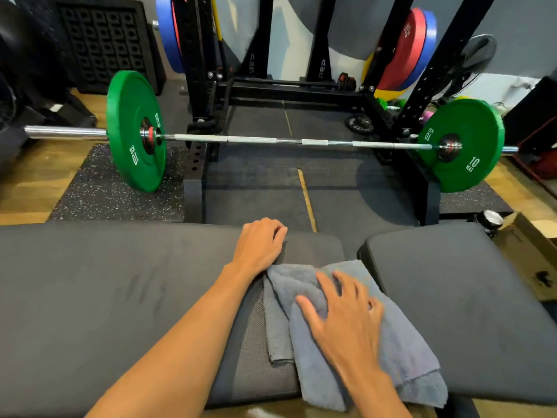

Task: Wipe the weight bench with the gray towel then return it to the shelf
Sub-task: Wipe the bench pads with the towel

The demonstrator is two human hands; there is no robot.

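Weight bench (120,282): gray towel (407,342) flat on pad end.

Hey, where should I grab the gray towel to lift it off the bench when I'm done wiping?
Take the towel by its near edge, coming from your side of the bench. That edge seems to hang past the pad, so fingers can slip under it; the rest lies flat beneath your right hand.
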